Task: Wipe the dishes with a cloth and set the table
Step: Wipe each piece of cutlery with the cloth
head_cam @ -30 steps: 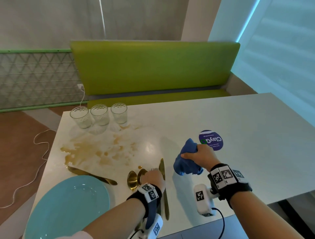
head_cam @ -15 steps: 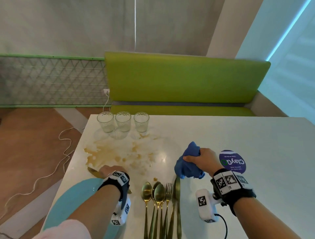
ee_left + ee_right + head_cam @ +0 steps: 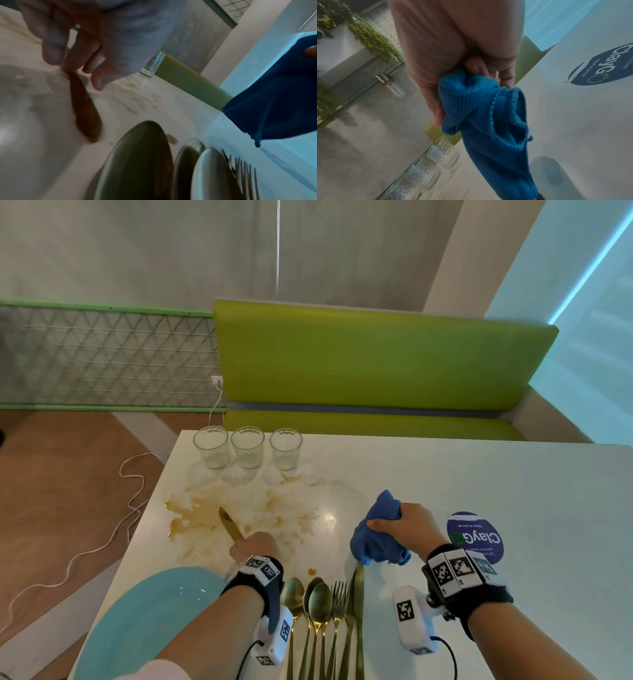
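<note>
A gold knife (image 3: 230,526) lies in a brown spill (image 3: 191,518) on the white table (image 3: 445,474). My left hand (image 3: 241,546) pinches its shaft; the left wrist view shows the fingertips (image 3: 68,67) closed on the knife (image 3: 85,111). My right hand (image 3: 388,522) grips a bunched blue cloth (image 3: 375,537) just above the table, also seen as the cloth (image 3: 488,111) in my right hand (image 3: 471,81). A row of gold spoons (image 3: 313,601), a fork (image 3: 339,594) and a second knife (image 3: 358,594) lies between my wrists. A teal plate (image 3: 144,621) sits at the near left.
Three empty glasses (image 3: 247,447) stand in a row at the far left edge, just beyond the spill. A round purple sticker (image 3: 474,537) lies right of my right hand. A green bench (image 3: 376,361) runs behind the table. A white cable (image 3: 130,501) trails on the floor.
My left hand left the row of cutlery, moved left to the lone knife in the spill and took hold of it. The right hand kept its grip on the cloth.
</note>
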The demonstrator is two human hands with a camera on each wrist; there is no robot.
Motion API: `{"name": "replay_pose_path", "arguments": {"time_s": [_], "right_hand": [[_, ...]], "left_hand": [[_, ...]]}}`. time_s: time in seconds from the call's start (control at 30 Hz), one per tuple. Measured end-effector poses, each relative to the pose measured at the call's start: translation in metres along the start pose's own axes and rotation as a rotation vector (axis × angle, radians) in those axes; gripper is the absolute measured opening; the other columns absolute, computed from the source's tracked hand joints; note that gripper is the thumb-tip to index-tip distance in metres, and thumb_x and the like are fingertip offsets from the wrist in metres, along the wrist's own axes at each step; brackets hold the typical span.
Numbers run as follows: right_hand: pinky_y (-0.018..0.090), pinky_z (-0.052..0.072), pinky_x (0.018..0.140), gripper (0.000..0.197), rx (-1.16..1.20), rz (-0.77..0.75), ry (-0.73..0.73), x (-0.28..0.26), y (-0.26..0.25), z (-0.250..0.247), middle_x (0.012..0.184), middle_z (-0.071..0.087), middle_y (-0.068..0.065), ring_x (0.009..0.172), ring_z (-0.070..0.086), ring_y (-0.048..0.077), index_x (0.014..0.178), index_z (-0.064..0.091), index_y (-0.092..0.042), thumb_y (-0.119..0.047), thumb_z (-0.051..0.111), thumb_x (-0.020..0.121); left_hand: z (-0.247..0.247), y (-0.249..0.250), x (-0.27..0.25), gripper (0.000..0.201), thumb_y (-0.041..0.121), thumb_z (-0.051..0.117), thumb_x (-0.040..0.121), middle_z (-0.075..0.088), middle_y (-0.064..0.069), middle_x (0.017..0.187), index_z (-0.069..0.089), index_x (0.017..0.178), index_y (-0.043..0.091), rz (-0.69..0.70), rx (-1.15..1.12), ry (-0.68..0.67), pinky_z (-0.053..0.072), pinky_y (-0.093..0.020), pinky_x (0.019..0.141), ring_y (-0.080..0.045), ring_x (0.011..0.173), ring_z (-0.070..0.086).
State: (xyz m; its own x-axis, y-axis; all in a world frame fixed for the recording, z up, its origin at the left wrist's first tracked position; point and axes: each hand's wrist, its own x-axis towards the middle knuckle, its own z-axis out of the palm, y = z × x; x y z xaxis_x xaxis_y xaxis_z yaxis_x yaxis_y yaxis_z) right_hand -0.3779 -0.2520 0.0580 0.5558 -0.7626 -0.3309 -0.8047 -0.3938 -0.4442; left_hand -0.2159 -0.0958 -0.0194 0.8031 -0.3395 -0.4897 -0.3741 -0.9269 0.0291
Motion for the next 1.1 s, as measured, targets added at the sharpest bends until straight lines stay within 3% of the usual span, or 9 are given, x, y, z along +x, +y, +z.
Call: {"name": "replay_pose_path", "arguments": {"time_s": [0.13, 0.23, 0.43, 0.5, 0.63, 0.77, 0.87, 0.97, 1.1], "right_hand": [[0.014, 0.033, 0.049, 0.038, 0.011, -0.001, 0.0, 0.008, 0.002, 0.003, 0.059, 0.048, -0.008, 0.057, 0.047, 0.006, 0.059, 0.045, -0.021, -0.045, 0.063, 0.081], [0.014, 0.034, 0.05, 0.037, 0.023, 0.004, 0.002, 0.011, 0.004, 0.005, 0.059, 0.048, -0.007, 0.059, 0.048, 0.008, 0.059, 0.045, -0.021, -0.043, 0.065, 0.081], [0.014, 0.035, 0.051, 0.036, 0.048, -0.009, -0.014, 0.017, -0.002, 0.009, 0.06, 0.05, -0.007, 0.06, 0.049, 0.009, 0.059, 0.046, -0.021, -0.044, 0.066, 0.08], [0.014, 0.035, 0.05, 0.036, 0.064, -0.005, -0.015, 0.018, -0.004, 0.009, 0.06, 0.05, -0.007, 0.057, 0.048, 0.006, 0.06, 0.046, -0.021, -0.043, 0.066, 0.08], [0.016, 0.037, 0.052, 0.035, 0.098, 0.004, -0.025, 0.017, -0.007, 0.012, 0.063, 0.052, -0.005, 0.061, 0.051, 0.01, 0.061, 0.047, -0.021, -0.043, 0.068, 0.078], [0.023, 0.044, 0.061, 0.031, 0.226, -0.01, -0.058, 0.018, -0.012, 0.016, 0.078, 0.061, 0.005, 0.073, 0.057, 0.019, 0.078, 0.058, -0.01, -0.037, 0.072, 0.076], [0.034, 0.051, 0.073, 0.03, 0.386, -0.02, -0.098, 0.018, -0.017, 0.021, 0.085, 0.064, 0.008, 0.082, 0.061, 0.024, 0.09, 0.062, -0.004, -0.029, 0.073, 0.078], [0.028, 0.05, 0.071, 0.02, 0.521, -0.024, -0.155, 0.015, -0.024, 0.025, 0.085, 0.064, 0.004, 0.082, 0.06, 0.021, 0.095, 0.061, -0.006, -0.021, 0.068, 0.083], [0.027, 0.049, 0.069, 0.021, 0.732, 0.034, -0.171, 0.014, -0.034, 0.029, 0.098, 0.063, 0.013, 0.088, 0.059, 0.024, 0.104, 0.06, -0.001, -0.018, 0.057, 0.091]], "left_hand": [[0.009, -0.008, 0.012, 0.043, 0.012, 0.036, 0.096, 0.057, -0.014, 0.124, 0.035, 0.139, 0.004, -0.056, -0.161, 0.087, 0.044, -0.032, 0.092, -0.025, 0.106, 0.06], [0.014, -0.014, 0.017, 0.032, 0.015, 0.04, 0.095, 0.065, -0.007, 0.107, 0.056, 0.122, 0.008, -0.108, -0.235, 0.02, 0.044, -0.03, 0.087, -0.023, 0.099, 0.062], [0.013, -0.019, 0.024, 0.05, 0.009, 0.045, 0.091, 0.05, -0.002, 0.077, 0.034, 0.14, 0.012, -0.016, -0.295, -0.041, 0.043, -0.027, 0.069, -0.02, 0.074, 0.056], [0.014, -0.018, 0.031, 0.05, 0.009, 0.044, 0.092, 0.058, -0.005, 0.084, 0.034, 0.141, 0.012, -0.009, -0.309, -0.077, 0.044, -0.029, 0.072, -0.021, 0.075, 0.058], [0.016, -0.014, 0.041, 0.039, 0.015, 0.04, 0.097, 0.057, -0.016, 0.127, 0.049, 0.133, 0.002, -0.053, -0.314, -0.156, 0.045, -0.035, 0.099, -0.031, 0.117, 0.056], [0.016, -0.013, 0.034, 0.021, 0.014, 0.037, 0.096, 0.054, -0.001, 0.087, 0.057, 0.103, 0.012, 0.023, -0.223, -0.178, 0.042, -0.025, 0.076, -0.014, 0.065, 0.048], [0.015, -0.007, 0.032, 0.033, 0.016, 0.04, 0.096, 0.062, -0.007, 0.111, 0.057, 0.121, 0.003, 0.035, -0.199, -0.204, 0.05, -0.031, 0.087, -0.022, 0.09, 0.062], [0.001, 0.002, 0.033, 0.036, 0.011, 0.042, 0.095, 0.064, -0.013, 0.116, 0.051, 0.13, 0.007, 0.062, -0.265, -0.188, 0.05, -0.035, 0.088, -0.027, 0.101, 0.063], [-0.04, 0.01, 0.016, 0.026, 0.016, 0.04, 0.096, 0.066, -0.013, 0.102, 0.064, 0.101, 0.007, 0.265, -0.438, -0.144, 0.047, -0.034, 0.081, -0.029, 0.095, 0.062]]}}
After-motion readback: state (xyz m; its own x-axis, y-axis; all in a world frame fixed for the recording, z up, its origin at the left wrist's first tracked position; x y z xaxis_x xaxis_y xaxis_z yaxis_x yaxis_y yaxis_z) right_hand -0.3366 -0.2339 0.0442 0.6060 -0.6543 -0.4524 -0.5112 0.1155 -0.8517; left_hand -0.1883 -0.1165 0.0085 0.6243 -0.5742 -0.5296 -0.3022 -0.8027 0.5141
